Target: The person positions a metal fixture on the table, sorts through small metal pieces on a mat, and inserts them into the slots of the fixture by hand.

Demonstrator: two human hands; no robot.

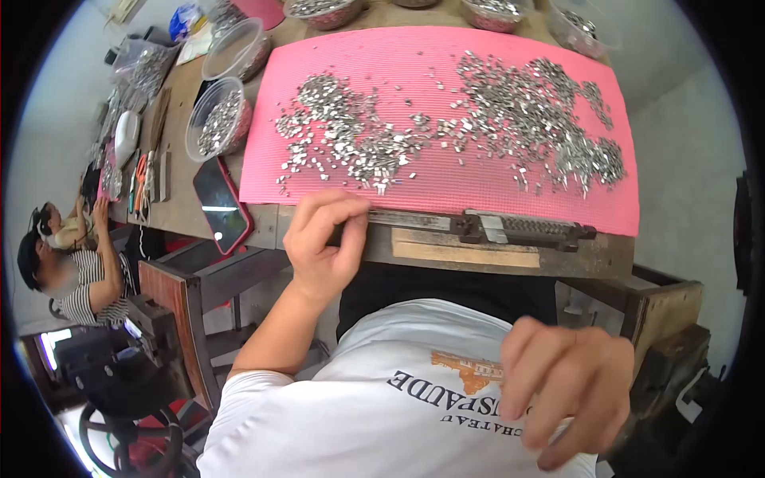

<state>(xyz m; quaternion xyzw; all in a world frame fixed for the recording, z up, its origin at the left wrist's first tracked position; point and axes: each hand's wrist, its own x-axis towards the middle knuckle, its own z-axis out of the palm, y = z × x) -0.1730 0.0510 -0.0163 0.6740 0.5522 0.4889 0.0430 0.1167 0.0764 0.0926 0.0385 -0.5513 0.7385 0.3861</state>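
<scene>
My left hand [328, 239] is closed at the left end of a long dark metal fixture [522, 229], its fingers and thumb pinched round that end. The fixture lies along the front edge of the table, above a light wooden strip [466, 248]. My right hand [567, 386] is raised in front of my white shirt, slightly blurred, fingers apart and curved, with nothing visible in it. Beyond the fixture, many small silvery metal pieces [518, 111] lie scattered in two heaps on a pink ribbed mat [430, 60].
Clear plastic tubs [219, 119] of metal pieces stand left of and behind the mat. A phone [221, 205] in a red case lies at the table's left front. Tools [142, 187] lie farther left, near two seated people [88, 275]. A wooden drawer frame [665, 319] juts out at right.
</scene>
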